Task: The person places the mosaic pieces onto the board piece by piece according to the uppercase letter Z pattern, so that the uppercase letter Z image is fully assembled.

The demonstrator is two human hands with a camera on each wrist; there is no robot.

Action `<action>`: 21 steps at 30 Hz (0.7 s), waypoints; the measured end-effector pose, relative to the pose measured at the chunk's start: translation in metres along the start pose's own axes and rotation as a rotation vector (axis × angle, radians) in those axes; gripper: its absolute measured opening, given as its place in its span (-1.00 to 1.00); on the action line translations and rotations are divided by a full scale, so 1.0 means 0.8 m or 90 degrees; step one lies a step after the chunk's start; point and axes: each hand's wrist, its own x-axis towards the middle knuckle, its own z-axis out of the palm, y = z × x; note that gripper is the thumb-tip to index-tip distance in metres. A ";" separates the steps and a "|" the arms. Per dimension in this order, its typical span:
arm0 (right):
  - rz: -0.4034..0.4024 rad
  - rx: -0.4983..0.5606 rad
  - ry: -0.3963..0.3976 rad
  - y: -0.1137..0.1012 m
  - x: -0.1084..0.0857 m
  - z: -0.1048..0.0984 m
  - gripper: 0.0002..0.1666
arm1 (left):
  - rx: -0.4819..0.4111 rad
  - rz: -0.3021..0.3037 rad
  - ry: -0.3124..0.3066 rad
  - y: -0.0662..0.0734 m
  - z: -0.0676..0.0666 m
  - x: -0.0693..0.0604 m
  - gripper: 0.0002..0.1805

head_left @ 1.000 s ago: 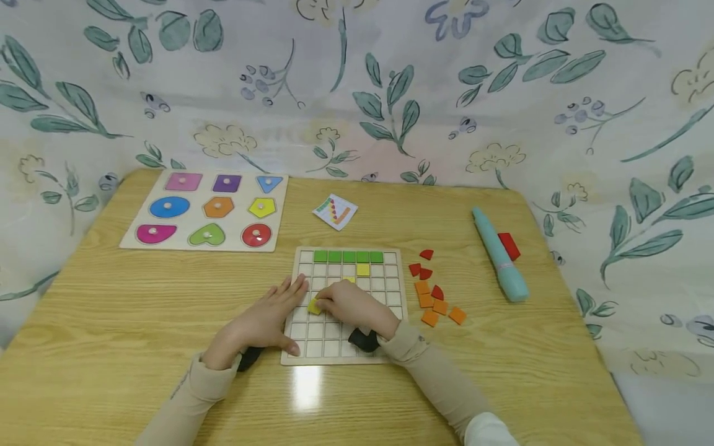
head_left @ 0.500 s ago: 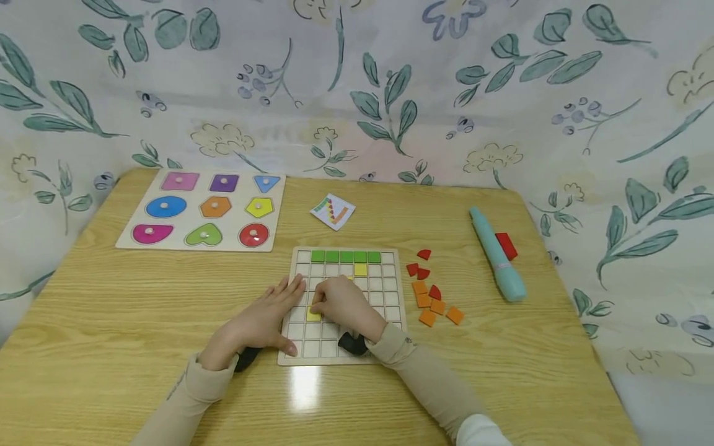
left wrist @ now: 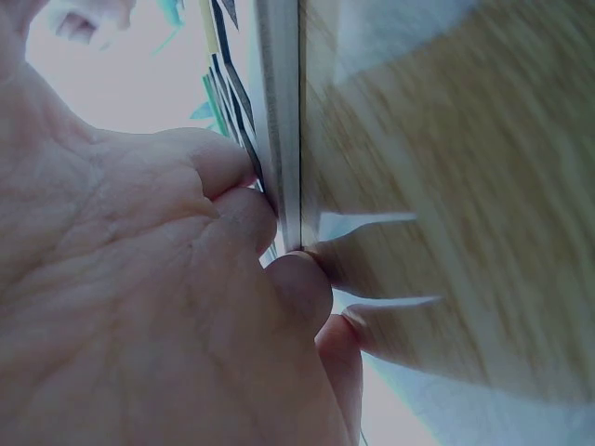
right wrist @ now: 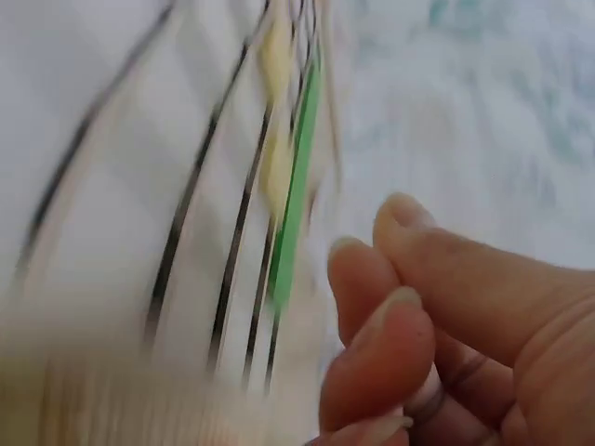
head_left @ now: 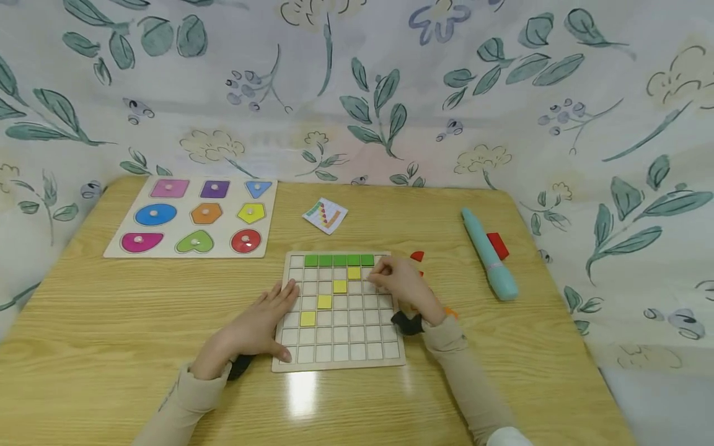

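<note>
The wooden grid board has a row of green squares along its far side and yellow squares running diagonally down toward the near left. At the board's left edge the left hand rests flat, fingers spread, thumb by the near corner. In the left wrist view its fingertips touch the board's edge. Above the board's far right part is the right hand, fingers loosely bent. The right wrist view shows nothing between its thumb and fingers. This hand partly hides the red pieces and orange pieces.
A shape puzzle board with knobbed pieces lies at the far left. A small pattern card is beyond the grid board. To the right lie a light blue, club-shaped object and a red block. A floral cloth hangs behind the table.
The right hand has let go of a yellow square, which lies in a grid cell, and has moved right and away from the person. The left hand stays at the board's edge.
</note>
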 end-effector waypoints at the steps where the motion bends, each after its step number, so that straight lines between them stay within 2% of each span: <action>1: 0.011 0.004 0.006 0.012 -0.005 -0.012 -0.88 | -0.002 0.001 0.000 0.000 0.000 -0.001 0.38; 3: 0.031 -0.004 0.004 0.034 -0.015 -0.033 -0.88 | -0.002 0.004 0.000 0.000 -0.001 -0.002 0.38; 5: 0.043 -0.009 -0.021 0.052 -0.024 -0.049 -0.85 | 0.001 0.003 0.002 0.000 -0.001 -0.002 0.37; 8: 0.052 -0.022 -0.058 0.066 -0.034 -0.062 -0.76 | 0.005 -0.002 0.004 0.001 -0.003 -0.004 0.37; 11: 0.060 -0.033 -0.073 0.069 -0.035 -0.064 -0.73 | 0.006 -0.005 0.006 0.002 -0.005 -0.004 0.37; 15: 0.074 -0.062 -0.064 0.062 -0.033 -0.061 -0.76 | 0.006 -0.006 0.003 0.004 -0.006 -0.004 0.36; 21: 0.055 -0.082 -0.032 0.053 -0.033 -0.053 -0.82 | 0.000 -0.011 -0.004 0.006 -0.006 -0.003 0.36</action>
